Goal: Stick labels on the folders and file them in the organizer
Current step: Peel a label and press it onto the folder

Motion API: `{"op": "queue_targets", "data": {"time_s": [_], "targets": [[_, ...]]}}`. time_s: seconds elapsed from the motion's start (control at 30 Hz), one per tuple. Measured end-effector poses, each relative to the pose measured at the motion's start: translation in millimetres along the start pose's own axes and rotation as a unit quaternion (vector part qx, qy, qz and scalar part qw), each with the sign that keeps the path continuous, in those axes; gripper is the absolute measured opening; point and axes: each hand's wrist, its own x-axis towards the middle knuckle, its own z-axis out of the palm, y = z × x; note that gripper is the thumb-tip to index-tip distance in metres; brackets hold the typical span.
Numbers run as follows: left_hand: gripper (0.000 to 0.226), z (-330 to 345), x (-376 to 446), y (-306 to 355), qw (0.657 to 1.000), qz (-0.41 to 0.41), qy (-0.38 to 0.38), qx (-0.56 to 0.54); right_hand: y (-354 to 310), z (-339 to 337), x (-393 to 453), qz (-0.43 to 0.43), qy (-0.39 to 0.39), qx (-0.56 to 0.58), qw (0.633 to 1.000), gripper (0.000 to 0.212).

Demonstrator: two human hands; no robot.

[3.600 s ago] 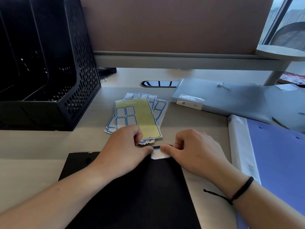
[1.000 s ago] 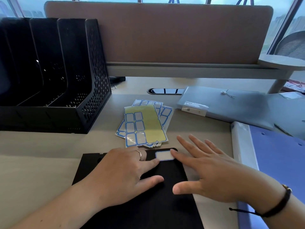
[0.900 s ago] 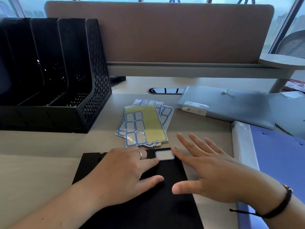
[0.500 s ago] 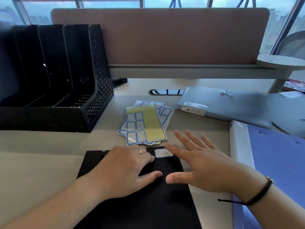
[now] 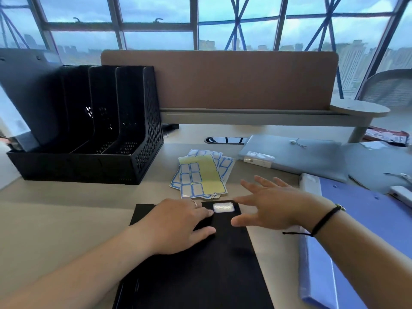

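A black organizer (image 5: 89, 139) stands at the far left of the worktop (image 5: 55, 210), with a dark folder leaning in its left slot. Next come the label sheets (image 5: 200, 175), lying flat. In front of them is the black folder (image 5: 196, 264), with a white label (image 5: 223, 207) stuck near its top edge. The left hand (image 5: 178, 224) lies flat on the folder, grip wide. The right hand (image 5: 274, 206) is spread wide by the label, holding nothing. A blue folder (image 5: 356, 230) lies at the right.

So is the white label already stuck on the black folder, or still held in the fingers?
Stuck on. The label lies flat at the black folder's top edge; neither the left hand nor the right hand pinches it.
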Motion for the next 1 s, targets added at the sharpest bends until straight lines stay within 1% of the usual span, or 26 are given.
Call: {"op": "queue_targets", "data": {"time_s": [0.1,0.2,0.27,0.33,0.4,0.43,0.47,0.53,0.57,0.63,0.67,0.7,0.73,0.77,0.83,0.9,0.97,1.0], "targets": [[0.062,-4.2,-13.9,-10.8,0.997,-0.081,-0.006,0.004,-26.2,8.6,-16.3,-0.065,0.039,0.004,0.997,0.084],[0.066,3.3,-38.1,-28.0,0.981,-0.193,-0.021,-0.022,-52.2,25.6,-30.7,-0.113,0.040,0.046,0.992,0.090],[0.073,5.0,-57.9,-34.2,0.961,-0.256,-0.030,-0.096,-66.3,39.4,-36.1,-0.116,0.042,0.082,0.989,0.095],[0.079,2.2,-76.4,-32.3,0.931,-0.294,-0.029,-0.212,-77.4,55.4,-36.3,-0.115,0.056,0.092,0.987,0.096],[0.078,-3.0,-89.7,-24.9,0.892,-0.305,0.016,-0.333,-86.5,68.9,-33.9,-0.106,0.070,0.086,0.988,0.091],[0.074,-6.2,-94.1,-20.0,0.865,-0.310,0.052,-0.392,-90.5,72.9,-33.5,-0.097,0.075,0.084,0.989,0.089],[0.071,-9.8,-96.6,-15.5,0.825,-0.323,0.087,-0.455,-94.1,75.5,-33.2,-0.089,0.080,0.084,0.989,0.087],[0.066,-19.8,-98.1,-9.6,0.730,-0.358,0.137,-0.566,-100.3,77.4,-35.2,-0.072,0.090,0.087,0.990,0.085],[0.066,-24.1,-98.6,-10.7,0.691,-0.373,0.148,-0.602,-102.6,77.9,-36.3,-0.065,0.095,0.090,0.989,0.085],[0.069,-29.6,-101.1,-19.4,0.616,-0.400,0.151,-0.662,-105.6,79.5,-37.7,-0.053,0.109,0.096,0.988,0.084],[0.068,-30.7,-103.5,-24.5,0.579,-0.412,0.146,-0.689,-106.7,80.6,-38.0,-0.046,0.117,0.100,0.987,0.084],[0.058,-30.6,-106.7,-28.2,0.548,-0.414,0.138,-0.713,-108.0,81.8,-38.2,-0.036,0.126,0.107,0.985,0.084],[0.046,-29.7,-110.1,-29.0,0.533,-0.416,0.124,-0.726,-109.5,82.5,-38.9,-0.025,0.136,0.117,0.983,0.084],[0.036,-28.8,-114.3,-27.4,0.536,-0.419,0.102,-0.726,-111.5,82.9,-39.4,-0.013,0.145,0.127,0.981,0.084],[0.029,-27.2,-122.3,-21.2,0.559,-0.418,0.065,-0.713,-116.6,82.8,-40.8,0.003,0.157,0.142,0.977,0.082],[0.025,-27.7,-128.9,-17.5,0.580,-0.418,0.059,-0.697,-122.2,81.2,-42.4,0.013,0.170,0.150,0.974,0.078],[0.022,-30.5,-134.3,-18.3,0.584,-0.409,0.059,-0.699,-128.0,77.4,-44.0,0.021,0.180,0.143,0.973,0.075],[0.024,-33.5,-137.3,-18.7,0.585,-0.403,0.061,-0.701,-131.6,74.8,-44.2,0.023,0.182,0.137,0.973,0.074]]}}
